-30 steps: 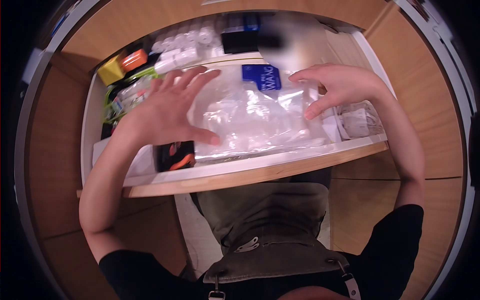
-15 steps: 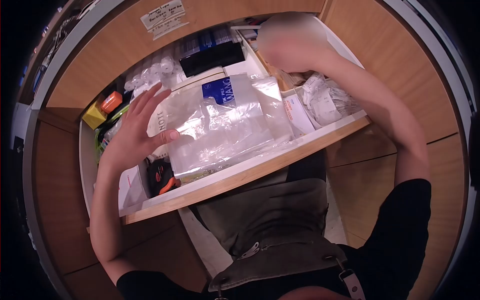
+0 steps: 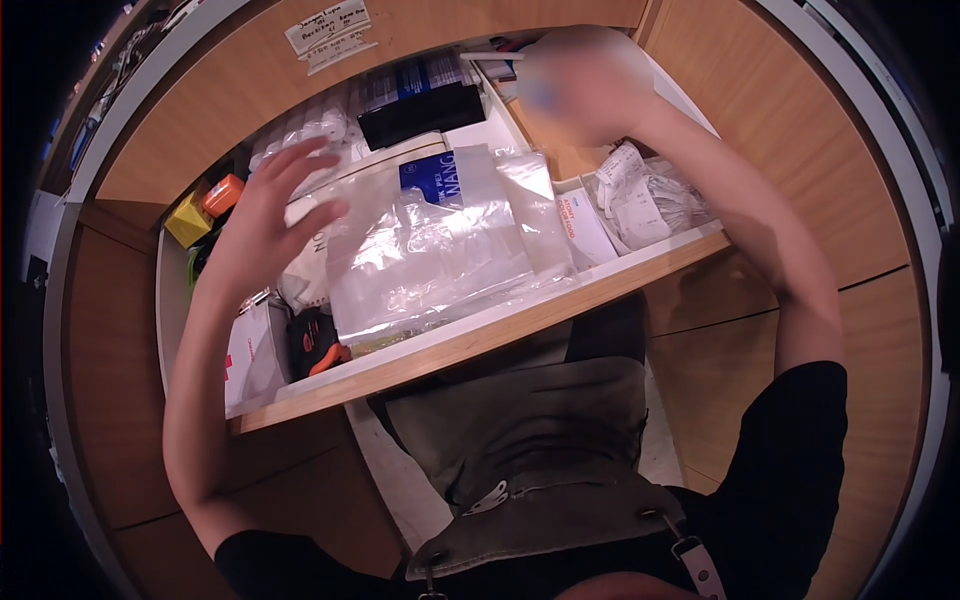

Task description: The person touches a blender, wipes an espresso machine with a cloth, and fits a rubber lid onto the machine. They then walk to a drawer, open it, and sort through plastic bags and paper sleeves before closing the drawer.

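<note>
My left hand [image 3: 268,225] hovers over the left part of an open drawer [image 3: 480,325], fingers spread and holding nothing. Beside it lie clear plastic bags [image 3: 430,260] with a blue label. At the drawer's back right is my right hand [image 3: 590,90], over a wooden-bottomed compartment [image 3: 565,150]; a blur covers its fingers, and what they hold, if anything, cannot be made out. Crumpled paper receipts [image 3: 640,200] lie in the compartment just in front of that hand.
A black case [image 3: 423,117] and white rolls [image 3: 305,135] fill the drawer's back. An orange item [image 3: 222,196] and a yellow box [image 3: 188,221] are at the left, a black-and-orange tool [image 3: 316,342] at the front left. A handwritten note [image 3: 327,27] is stuck above.
My left hand has shifted slightly up and its fingers have curled a little. The right hand's blurred shape has changed, and more of the compartment's wooden bottom shows beneath it.
</note>
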`<state>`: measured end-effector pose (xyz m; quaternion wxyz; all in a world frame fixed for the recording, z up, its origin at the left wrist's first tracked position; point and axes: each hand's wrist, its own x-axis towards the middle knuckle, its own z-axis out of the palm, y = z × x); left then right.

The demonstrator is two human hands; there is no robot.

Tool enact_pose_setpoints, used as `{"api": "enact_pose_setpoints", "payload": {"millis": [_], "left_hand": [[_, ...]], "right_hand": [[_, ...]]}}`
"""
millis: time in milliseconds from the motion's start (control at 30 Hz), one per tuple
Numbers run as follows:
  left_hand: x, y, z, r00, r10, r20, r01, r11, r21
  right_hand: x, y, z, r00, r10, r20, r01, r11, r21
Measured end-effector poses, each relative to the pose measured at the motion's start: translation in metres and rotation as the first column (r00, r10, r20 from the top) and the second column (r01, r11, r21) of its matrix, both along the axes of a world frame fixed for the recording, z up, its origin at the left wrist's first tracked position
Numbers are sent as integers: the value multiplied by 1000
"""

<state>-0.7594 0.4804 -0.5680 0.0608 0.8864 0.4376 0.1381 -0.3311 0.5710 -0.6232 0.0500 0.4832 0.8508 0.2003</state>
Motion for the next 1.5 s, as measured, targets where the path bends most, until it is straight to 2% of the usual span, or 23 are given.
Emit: {"api": "enact_pose_setpoints", "payload": {"millis": [67,133,200,267,333,433,533,667,867,967,1067,1267,1300,1500], "left_hand": [[32,21,2,995,-89,36,88,996,29],[76,41,6,976,-214,22,215,976,-45],[116,83,-17,945,-316,-80,319,948,18],[160,116,-41,951,-309,-19,308,951,-26],[199,139,-63,974,-144,173,167,978,-123],[236,156,-73,980,147,134,-101,947,-304],[238,169,-78,980,200,-4,-200,976,-85],[238,175,-85,963,97,-250,-31,966,256],[238,194,-77,952,39,-305,-12,996,91],[238,196,-76,943,24,-333,20,992,128],[242,190,-78,918,59,-392,45,967,250],[242,194,-78,940,64,-335,13,975,222],[240,194,-81,954,26,-299,68,951,301],[245,191,-78,909,70,-411,40,966,254]], "right_hand": [[2,1,5,998,-63,-18,62,997,-39],[-1,3,10,987,-155,-39,149,981,-122],[2,5,10,988,-150,-39,143,979,-144],[5,8,10,985,-167,-39,158,970,-184],[5,12,12,978,-206,-40,191,953,-236],[7,14,12,970,-230,-80,201,943,-266],[8,16,14,965,-248,-79,214,930,-300],[9,14,25,952,-298,-67,250,887,-389],[12,16,27,949,-308,-70,248,864,-437],[11,15,28,942,-327,-78,259,853,-453],[13,15,29,938,-336,-84,264,851,-454],[12,14,29,938,-338,-72,272,850,-451],[12,15,28,938,-339,-75,271,850,-452],[11,16,28,938,-342,-65,276,846,-456]]}}
